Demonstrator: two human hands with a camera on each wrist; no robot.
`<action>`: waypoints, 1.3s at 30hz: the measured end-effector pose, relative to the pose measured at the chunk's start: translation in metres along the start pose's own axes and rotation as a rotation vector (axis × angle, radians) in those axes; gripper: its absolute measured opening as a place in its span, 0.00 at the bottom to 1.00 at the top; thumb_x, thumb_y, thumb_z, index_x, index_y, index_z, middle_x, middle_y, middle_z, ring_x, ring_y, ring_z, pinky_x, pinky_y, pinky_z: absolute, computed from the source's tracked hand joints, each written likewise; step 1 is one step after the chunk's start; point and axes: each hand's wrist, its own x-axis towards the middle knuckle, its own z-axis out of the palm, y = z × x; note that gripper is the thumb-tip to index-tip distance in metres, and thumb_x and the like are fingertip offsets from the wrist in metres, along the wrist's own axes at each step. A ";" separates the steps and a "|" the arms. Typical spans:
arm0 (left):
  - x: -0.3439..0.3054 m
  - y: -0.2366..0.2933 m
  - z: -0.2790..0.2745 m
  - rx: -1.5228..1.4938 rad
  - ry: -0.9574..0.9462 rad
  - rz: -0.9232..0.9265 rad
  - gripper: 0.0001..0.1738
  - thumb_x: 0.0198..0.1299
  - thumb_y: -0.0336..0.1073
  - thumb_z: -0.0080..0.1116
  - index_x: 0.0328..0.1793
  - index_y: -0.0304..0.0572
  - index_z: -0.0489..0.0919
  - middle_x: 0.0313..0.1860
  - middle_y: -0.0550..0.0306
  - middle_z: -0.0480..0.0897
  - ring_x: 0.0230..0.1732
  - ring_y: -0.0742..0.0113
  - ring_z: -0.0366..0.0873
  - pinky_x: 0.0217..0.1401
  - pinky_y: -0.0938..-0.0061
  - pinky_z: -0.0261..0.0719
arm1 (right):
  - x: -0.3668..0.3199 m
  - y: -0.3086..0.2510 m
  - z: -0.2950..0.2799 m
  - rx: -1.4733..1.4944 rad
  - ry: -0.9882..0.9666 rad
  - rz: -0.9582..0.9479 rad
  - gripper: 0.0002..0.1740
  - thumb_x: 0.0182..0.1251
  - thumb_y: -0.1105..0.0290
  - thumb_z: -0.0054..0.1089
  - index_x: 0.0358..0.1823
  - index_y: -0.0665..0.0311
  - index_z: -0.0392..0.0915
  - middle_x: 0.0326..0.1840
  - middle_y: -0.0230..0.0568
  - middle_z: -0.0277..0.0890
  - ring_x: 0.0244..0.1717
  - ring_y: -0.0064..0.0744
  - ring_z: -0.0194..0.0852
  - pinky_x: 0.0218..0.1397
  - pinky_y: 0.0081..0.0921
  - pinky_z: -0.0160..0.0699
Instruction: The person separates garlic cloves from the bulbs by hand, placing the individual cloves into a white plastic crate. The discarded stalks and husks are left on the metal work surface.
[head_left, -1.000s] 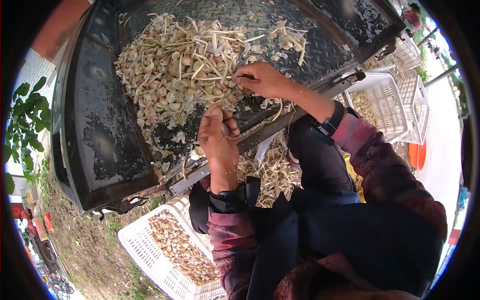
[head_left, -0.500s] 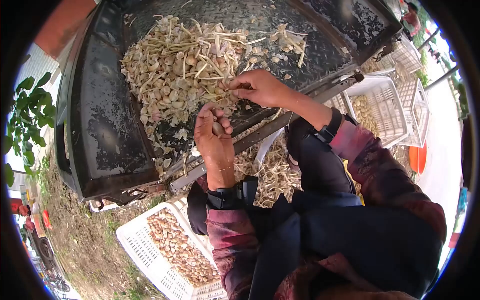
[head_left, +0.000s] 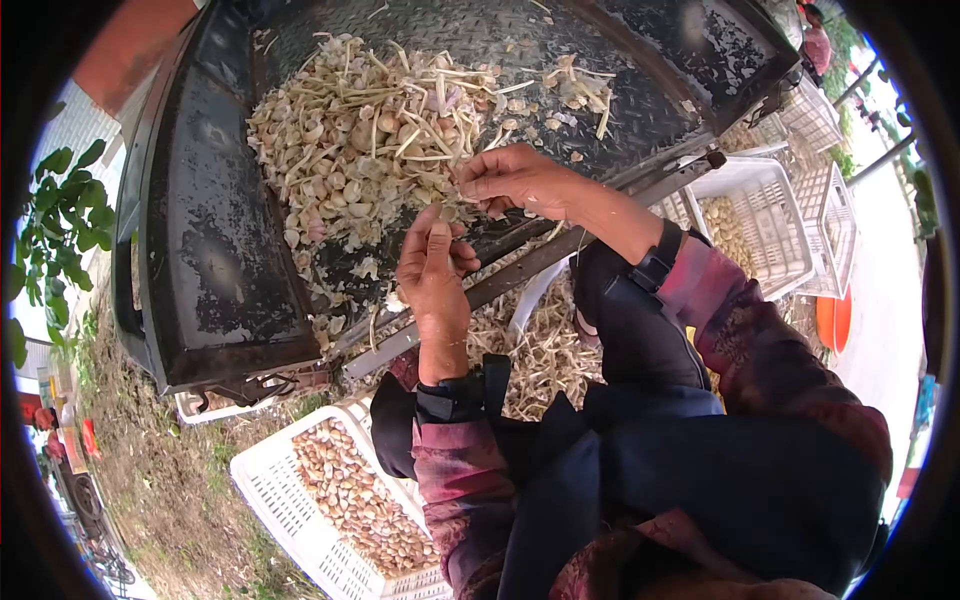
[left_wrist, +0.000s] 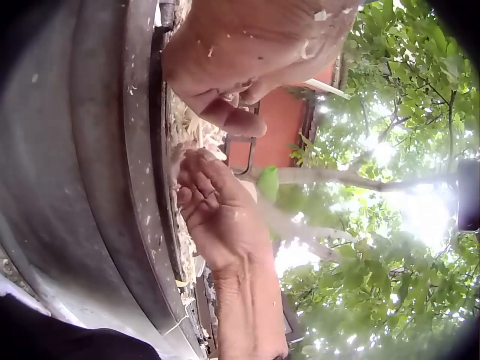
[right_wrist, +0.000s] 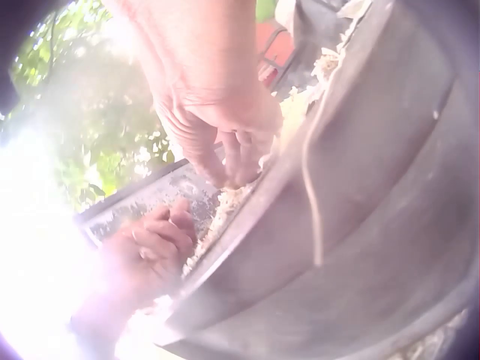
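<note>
- Lower left, a white plastic crate [head_left: 268,480] holds loose garlic cloves [head_left: 365,505]; at right, another crate [head_left: 775,200] holds pale garlic [head_left: 725,228].
- Upper centre, the metal bed [head_left: 640,110] carries a garlic heap [head_left: 345,150]; some stalks [head_left: 465,72] on it lie nearly level.
- My left hand [head_left: 437,275], mid-frame, pinches a garlic piece [head_left: 448,213], too small to tell its direction.
- My right hand [head_left: 515,182], just beside, has bent fingers nearly together; I cannot tell what they hold.

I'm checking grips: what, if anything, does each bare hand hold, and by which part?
It cannot be told: the bare left hand and bare right hand hide whatever they may pinch.
</note>
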 end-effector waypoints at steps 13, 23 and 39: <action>0.010 0.000 -0.009 -0.213 0.023 0.022 0.06 0.61 0.36 0.53 0.38 0.41 0.74 0.26 0.63 0.73 0.19 0.79 0.65 0.17 0.86 0.61 | 0.021 0.004 0.010 -0.859 0.289 -0.363 0.11 0.58 0.67 0.60 0.38 0.68 0.76 0.30 0.37 0.75 0.28 0.27 0.76 0.32 0.25 0.75; 0.017 0.006 -0.002 -0.336 0.072 -0.076 0.06 0.61 0.33 0.51 0.43 0.40 0.73 0.31 0.57 0.76 0.24 0.74 0.72 0.24 0.82 0.72 | 0.034 0.002 0.004 -1.281 0.337 -0.451 0.14 0.52 0.65 0.62 0.41 0.59 0.78 0.34 0.41 0.74 0.33 0.39 0.75 0.36 0.31 0.74; 0.008 0.007 -0.005 -0.266 -0.143 -0.188 0.14 0.60 0.37 0.56 0.47 0.37 0.76 0.29 0.63 0.76 0.21 0.79 0.69 0.19 0.87 0.65 | -0.020 -0.014 0.030 -0.795 0.004 -0.555 0.15 0.60 0.75 0.56 0.50 0.64 0.75 0.33 0.39 0.75 0.33 0.30 0.75 0.36 0.29 0.73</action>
